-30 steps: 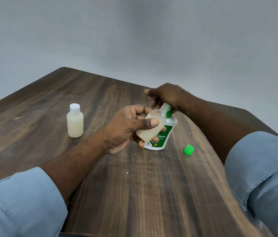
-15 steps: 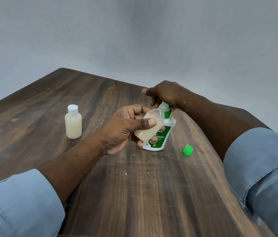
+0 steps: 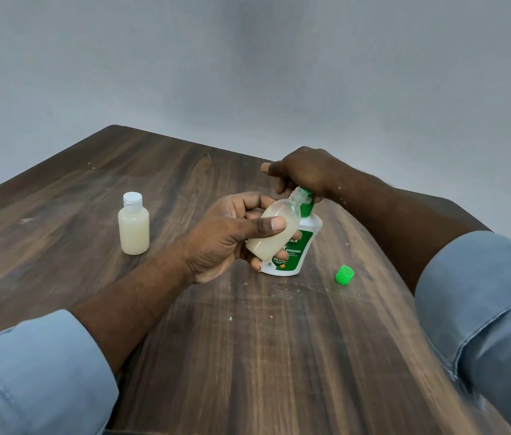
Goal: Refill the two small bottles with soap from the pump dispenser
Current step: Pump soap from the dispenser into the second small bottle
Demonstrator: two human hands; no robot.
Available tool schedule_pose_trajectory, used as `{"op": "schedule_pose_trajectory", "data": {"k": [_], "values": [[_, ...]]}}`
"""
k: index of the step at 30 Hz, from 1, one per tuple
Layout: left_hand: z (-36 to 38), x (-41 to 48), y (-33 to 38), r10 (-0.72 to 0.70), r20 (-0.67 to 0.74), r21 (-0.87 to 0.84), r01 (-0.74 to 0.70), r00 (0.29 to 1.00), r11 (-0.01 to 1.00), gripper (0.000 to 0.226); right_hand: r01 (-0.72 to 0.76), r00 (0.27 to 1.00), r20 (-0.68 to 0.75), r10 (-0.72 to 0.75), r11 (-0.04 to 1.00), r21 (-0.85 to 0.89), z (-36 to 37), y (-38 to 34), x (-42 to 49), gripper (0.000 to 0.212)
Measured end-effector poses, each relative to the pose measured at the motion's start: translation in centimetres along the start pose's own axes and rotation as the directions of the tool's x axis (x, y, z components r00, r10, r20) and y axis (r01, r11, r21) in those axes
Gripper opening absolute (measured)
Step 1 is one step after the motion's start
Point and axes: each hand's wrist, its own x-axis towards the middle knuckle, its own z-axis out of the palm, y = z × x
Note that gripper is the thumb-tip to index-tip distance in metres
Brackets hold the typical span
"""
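Left hand [image 3: 226, 240] barely shifted | open bottle [image 3: 282, 215] part-full at dispenser [image 3: 299, 248] | capped bottle [image 3: 133, 231] full

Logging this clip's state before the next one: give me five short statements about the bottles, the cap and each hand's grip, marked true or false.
1. The left hand holds the uncapped small bottle tilted, its mouth at the nozzle of the pump dispenser. True.
2. The white-capped small bottle lies on its side. False: it stands upright on the wooden table.
3. The right hand has its grip on the dispenser's pump top. True.
4. The green cap is screwed onto the held bottle. False: it lies loose on the table, to the right of the dispenser.
5. The white-capped small bottle holds pale liquid. True.
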Motion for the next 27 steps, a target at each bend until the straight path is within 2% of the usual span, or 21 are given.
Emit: {"op": "schedule_pose_trajectory", "data": {"k": [8,13,17,23,27], "values": [[-0.04,0.03,-0.18,-0.006,0.018,0.0,0.006,1.0,1.0,0.036,-0.023,1.0,0.021,0.021,0.996,0.084,0.77,0.45,0.12,0.055],[-0.05,0.05,-0.13,-0.001,0.023,0.001,0.001,1.0,1.0,0.04,-0.03,0.999,0.021,0.029,0.999,0.018,0.37,0.02,-0.18,0.054],[-0.01,0.1,-0.07,0.001,0.01,0.004,-0.001,1.0,1.0,0.038,0.018,1.0,0.006,-0.017,0.998,-0.063,0.01,-0.22,0.1,0.054],[-0.02,0.02,-0.23,0.006,0.019,-0.002,-0.006,1.0,1.0,0.045,-0.028,0.999,0.035,0.025,0.996,0.088,0.84,0.53,0.23,0.053],[-0.06,0.09,-0.23,-0.004,0.014,0.007,0.004,1.0,1.0,0.046,-0.027,1.0,0.019,0.025,0.996,0.08,0.78,0.37,0.08,0.054]]}}
